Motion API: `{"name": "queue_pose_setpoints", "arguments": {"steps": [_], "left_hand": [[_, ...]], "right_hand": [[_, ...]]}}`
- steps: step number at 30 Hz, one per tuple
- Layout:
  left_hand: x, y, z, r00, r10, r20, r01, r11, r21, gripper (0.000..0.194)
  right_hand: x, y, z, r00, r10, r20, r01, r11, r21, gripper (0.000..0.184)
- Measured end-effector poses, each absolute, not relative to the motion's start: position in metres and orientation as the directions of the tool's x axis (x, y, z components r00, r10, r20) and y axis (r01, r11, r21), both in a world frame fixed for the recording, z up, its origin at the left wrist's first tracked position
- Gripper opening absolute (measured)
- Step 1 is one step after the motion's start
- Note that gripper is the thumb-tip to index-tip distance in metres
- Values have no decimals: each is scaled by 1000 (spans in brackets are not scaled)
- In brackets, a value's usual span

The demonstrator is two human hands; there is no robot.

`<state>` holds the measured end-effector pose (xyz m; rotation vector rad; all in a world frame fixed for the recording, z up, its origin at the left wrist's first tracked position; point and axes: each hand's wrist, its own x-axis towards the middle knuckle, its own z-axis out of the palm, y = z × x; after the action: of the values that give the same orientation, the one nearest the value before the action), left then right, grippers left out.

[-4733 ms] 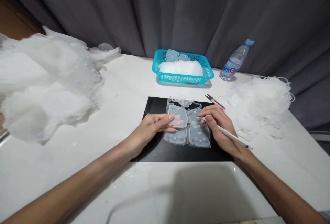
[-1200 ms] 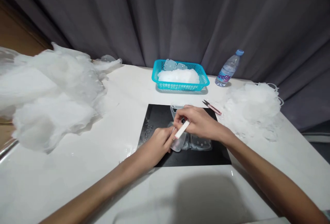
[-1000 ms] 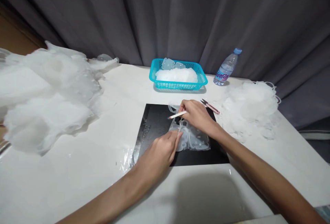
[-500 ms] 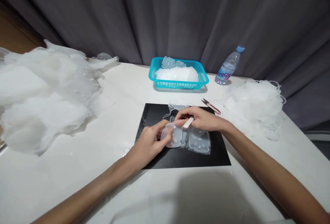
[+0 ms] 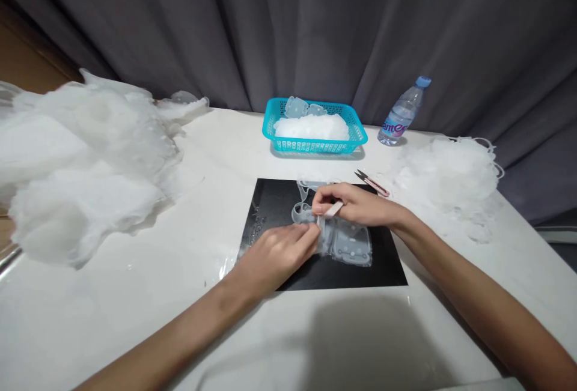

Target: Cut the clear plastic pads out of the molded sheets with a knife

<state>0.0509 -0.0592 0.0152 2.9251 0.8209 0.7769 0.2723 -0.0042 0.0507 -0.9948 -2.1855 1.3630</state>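
Note:
Over a black mat point(image 5: 383, 271), my left hand point(image 5: 283, 250) is closed, its fingertips pinching the edge of a translucent plastic piece point(image 5: 320, 220) that shows only as a sliver. My right hand point(image 5: 354, 203) is closed too, touching fingertips with the left. A flat white stick point(image 5: 333, 209) juts from between its fingers. Beneath the hands lies a clear moulded sheet point(image 5: 353, 243) with rounded shapes, small holes and a ragged edge. A looped clear strip point(image 5: 298, 211) lies just beyond it.
Behind the mat stands a turquoise basket point(image 5: 315, 146) holding white translucent pieces. Thread snips point(image 5: 373, 184) lie right of the mat, below a water bottle point(image 5: 402, 115). A large heap of filmy white material point(image 5: 90, 163) covers the left; a smaller pile point(image 5: 451, 181) sits right.
My left hand has turned over and moved right, up to my right fingertips. The plastic piece it held up flat is now mostly hidden. The white stick stays in my right hand.

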Motion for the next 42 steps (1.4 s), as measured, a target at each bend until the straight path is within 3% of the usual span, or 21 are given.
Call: {"name": "queue_pose_setpoints", "arguments": {"steps": [2,3,5,6,8,10,11,13,17,21,26,30,34,37,42], "left_hand": [[54,-65,16,765,380,520,489,-868,-84,23],[55,-68,16,765,356,537,494,-859,-133,23],[57,-75,18,742,381,552,496,-866,-69,20],[57,-76,19,712,446,542,504,-862,48,19],[55,-74,22,608,664,435,523,-748,409,21],[51,-65,25,474,852,220,470,-457,755,26],[49,-58,27,426,896,124,395,-308,866,28],[43,-45,29,386,922,-6,207,-80,975,29],[36,-32,28,388,902,-188,-33,217,976,28],[37,-35,24,394,887,-242,-164,327,931,36],[41,-38,25,378,896,-231,-218,329,919,45],[42,-38,26,325,920,-218,-182,287,941,54],[44,-41,25,291,933,-212,-127,258,958,50],[47,-43,24,330,924,-194,-121,245,962,37],[48,-45,23,380,912,-156,-85,203,976,25]], "right_hand": [[269,-7,43,-643,766,14,477,414,-776,11],[268,-8,37,-613,789,46,541,461,-703,12],[266,-6,27,-516,848,115,669,484,-565,13],[265,-4,23,-460,875,152,718,467,-516,13],[266,0,19,-379,901,210,769,433,-471,13],[271,3,21,-337,905,258,774,422,-471,9],[275,3,23,-323,905,275,773,420,-475,9],[286,-1,27,-264,917,300,785,385,-486,11],[313,-17,20,-139,963,233,761,254,-597,20],[333,-28,9,-105,976,193,746,206,-633,37],[341,-35,22,-242,966,90,745,245,-621,36],[328,-45,36,-270,944,188,748,329,-577,22],[293,-62,38,-314,930,190,520,336,-786,19],[267,-71,32,-298,940,167,373,276,-886,18],[256,-74,27,-235,958,165,262,225,-938,8]]}}
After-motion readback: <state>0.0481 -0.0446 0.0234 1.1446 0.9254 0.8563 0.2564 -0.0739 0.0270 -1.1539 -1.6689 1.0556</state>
